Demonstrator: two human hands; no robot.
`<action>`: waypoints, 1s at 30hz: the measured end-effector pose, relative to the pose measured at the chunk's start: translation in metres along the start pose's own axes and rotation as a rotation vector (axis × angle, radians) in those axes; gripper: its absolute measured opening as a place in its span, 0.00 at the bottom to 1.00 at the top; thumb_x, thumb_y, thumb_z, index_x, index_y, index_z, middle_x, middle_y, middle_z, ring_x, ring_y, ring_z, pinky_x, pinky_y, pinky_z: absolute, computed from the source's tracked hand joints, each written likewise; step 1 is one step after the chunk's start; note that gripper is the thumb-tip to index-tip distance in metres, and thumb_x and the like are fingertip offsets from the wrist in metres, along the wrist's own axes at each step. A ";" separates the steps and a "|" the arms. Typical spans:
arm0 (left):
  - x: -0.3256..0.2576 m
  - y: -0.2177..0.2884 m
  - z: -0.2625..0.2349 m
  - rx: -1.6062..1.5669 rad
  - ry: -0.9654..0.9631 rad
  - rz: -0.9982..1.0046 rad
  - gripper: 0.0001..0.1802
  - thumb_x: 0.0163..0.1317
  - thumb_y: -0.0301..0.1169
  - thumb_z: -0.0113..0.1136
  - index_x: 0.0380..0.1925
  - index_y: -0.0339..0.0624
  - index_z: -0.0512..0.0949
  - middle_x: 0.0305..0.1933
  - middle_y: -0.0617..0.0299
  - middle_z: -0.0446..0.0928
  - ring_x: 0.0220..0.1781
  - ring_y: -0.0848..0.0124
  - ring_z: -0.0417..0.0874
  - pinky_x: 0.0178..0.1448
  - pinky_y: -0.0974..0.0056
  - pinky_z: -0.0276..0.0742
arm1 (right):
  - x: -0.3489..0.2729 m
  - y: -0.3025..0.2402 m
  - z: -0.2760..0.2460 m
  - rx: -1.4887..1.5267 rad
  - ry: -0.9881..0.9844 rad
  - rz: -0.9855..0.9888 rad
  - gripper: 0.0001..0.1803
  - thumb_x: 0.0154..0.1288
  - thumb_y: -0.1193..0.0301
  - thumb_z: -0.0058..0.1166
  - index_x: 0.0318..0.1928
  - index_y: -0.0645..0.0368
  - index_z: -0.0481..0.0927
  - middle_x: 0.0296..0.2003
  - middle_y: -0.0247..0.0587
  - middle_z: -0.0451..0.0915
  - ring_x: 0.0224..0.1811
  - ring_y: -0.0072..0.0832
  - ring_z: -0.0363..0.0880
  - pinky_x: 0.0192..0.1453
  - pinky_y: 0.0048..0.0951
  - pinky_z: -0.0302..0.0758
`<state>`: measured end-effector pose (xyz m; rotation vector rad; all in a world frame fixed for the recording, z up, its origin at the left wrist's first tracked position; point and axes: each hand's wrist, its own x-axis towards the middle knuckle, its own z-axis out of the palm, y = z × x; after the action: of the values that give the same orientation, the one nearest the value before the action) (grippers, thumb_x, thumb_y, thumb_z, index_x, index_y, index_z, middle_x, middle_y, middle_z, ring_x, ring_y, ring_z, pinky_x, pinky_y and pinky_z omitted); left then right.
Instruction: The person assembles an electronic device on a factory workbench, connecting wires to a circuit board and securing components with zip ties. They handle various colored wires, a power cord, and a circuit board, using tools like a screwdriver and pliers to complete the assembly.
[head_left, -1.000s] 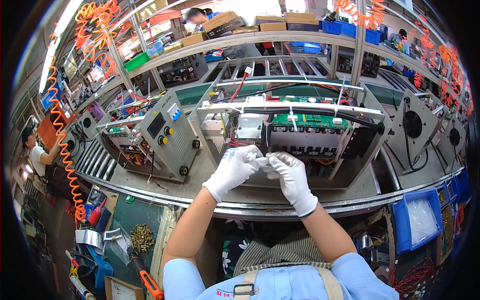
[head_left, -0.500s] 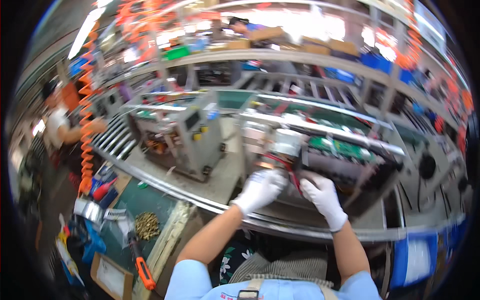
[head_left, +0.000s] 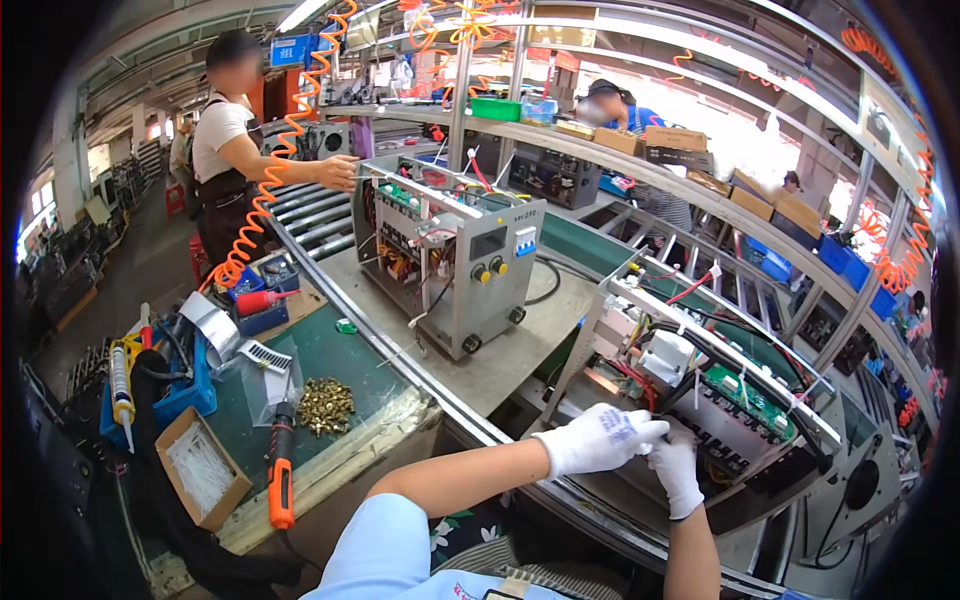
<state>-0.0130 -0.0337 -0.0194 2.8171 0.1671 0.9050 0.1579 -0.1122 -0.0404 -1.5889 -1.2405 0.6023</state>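
Observation:
My left hand (head_left: 603, 440), in a white glove, reaches across to the front side of an open machine chassis (head_left: 725, 420). Its fingers point right and are pressed together in a pinch. Close by its fingertips is my right hand (head_left: 677, 476), also gloved, with the fingers curled in; whatever lies between them is too small or hidden. Just beyond the hands, inside the chassis, are a white cylindrical part (head_left: 668, 356), red and black wires, and a green circuit board (head_left: 742, 392).
A second grey machine (head_left: 480, 265) stands to the left on the line; a co-worker's hand (head_left: 338, 173) reaches to its far end. On the green side bench lie an orange-black power screwdriver (head_left: 281, 470), brass fasteners (head_left: 326, 405) and a cardboard box (head_left: 203, 467). An orange coiled hose (head_left: 272, 190) hangs there.
The view has swung left, so the chassis sits further right in it. My hands, earlier apart with the right one by a red wire, are now close together, fingertips nearly meeting.

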 end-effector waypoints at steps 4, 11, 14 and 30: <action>0.023 -0.001 -0.008 -0.122 -0.047 -0.098 0.09 0.65 0.35 0.53 0.40 0.45 0.77 0.34 0.53 0.79 0.37 0.55 0.83 0.41 0.53 0.78 | 0.005 0.013 -0.001 -0.271 0.095 -0.229 0.10 0.62 0.68 0.51 0.31 0.62 0.80 0.17 0.35 0.76 0.16 0.25 0.74 0.21 0.32 0.67; 0.046 0.015 -0.027 0.100 -0.168 -0.150 0.14 0.65 0.37 0.47 0.30 0.43 0.80 0.30 0.52 0.81 0.37 0.53 0.84 0.42 0.53 0.78 | 0.008 0.011 0.002 -0.510 0.300 -0.242 0.16 0.62 0.60 0.58 0.39 0.61 0.82 0.31 0.48 0.83 0.33 0.40 0.82 0.38 0.35 0.75; 0.026 -0.003 -0.021 0.082 -0.088 -0.276 0.16 0.68 0.39 0.46 0.29 0.43 0.80 0.30 0.50 0.80 0.35 0.52 0.83 0.39 0.51 0.77 | -0.001 -0.007 0.011 -0.472 0.302 -0.137 0.20 0.65 0.51 0.56 0.44 0.54 0.83 0.33 0.48 0.84 0.34 0.42 0.84 0.40 0.39 0.77; -0.061 0.054 0.048 -1.060 -0.495 -0.797 0.13 0.59 0.25 0.51 0.44 0.36 0.76 0.31 0.63 0.79 0.32 0.77 0.76 0.37 0.71 0.70 | -0.111 0.010 0.000 0.027 -0.236 -0.149 0.10 0.60 0.69 0.63 0.40 0.59 0.83 0.33 0.43 0.83 0.35 0.31 0.85 0.39 0.29 0.79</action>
<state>-0.0314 -0.1031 -0.0813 1.6442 0.5013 0.0237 0.1236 -0.2144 -0.0699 -1.4181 -1.5044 0.7228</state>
